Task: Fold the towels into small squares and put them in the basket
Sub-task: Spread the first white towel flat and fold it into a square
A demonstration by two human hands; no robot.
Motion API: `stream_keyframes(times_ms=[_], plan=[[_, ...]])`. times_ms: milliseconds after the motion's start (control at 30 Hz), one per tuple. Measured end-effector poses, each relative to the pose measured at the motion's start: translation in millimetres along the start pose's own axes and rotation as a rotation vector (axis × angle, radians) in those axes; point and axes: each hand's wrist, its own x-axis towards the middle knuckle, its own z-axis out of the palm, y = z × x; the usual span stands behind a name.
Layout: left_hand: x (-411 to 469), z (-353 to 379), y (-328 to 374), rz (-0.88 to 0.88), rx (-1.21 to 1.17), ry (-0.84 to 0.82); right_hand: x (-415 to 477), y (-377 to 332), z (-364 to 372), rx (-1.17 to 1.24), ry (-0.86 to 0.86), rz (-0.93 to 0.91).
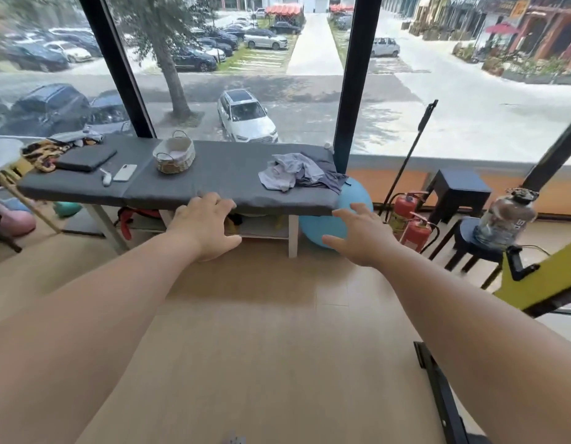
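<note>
A crumpled heap of grey and lilac towels [298, 172] lies at the right end of a long grey padded bench [213, 184] by the window. A woven basket [175, 154] with a pale lining and wire handles stands left of the bench's middle and looks empty. My left hand [204, 224] is stretched forward, fingers loosely spread, in front of the bench's near edge and holding nothing. Further right, my right hand [358, 233] reaches out with spread fingers, below and in front of the towels, also empty.
On the bench's left end lie a white phone [125, 172], a small white device [106, 178], a dark flat case [85, 158] and patterned cloth [42, 152]. A blue exercise ball [334, 224], two red fire extinguishers [406, 224] and dark stools [457, 193] stand at the right.
</note>
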Motion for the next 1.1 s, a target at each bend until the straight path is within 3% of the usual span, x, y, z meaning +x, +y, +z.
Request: stream_keyframes(times_ms=[533,1100], plan=[[337,79,-119,0.125,-0.043,-0.143,324,-39,52,0.054,-0.152,0.158],[643,174,-124,-0.011,-0.098,-0.416,668,42,112,0.098,-0.416,0.168]])
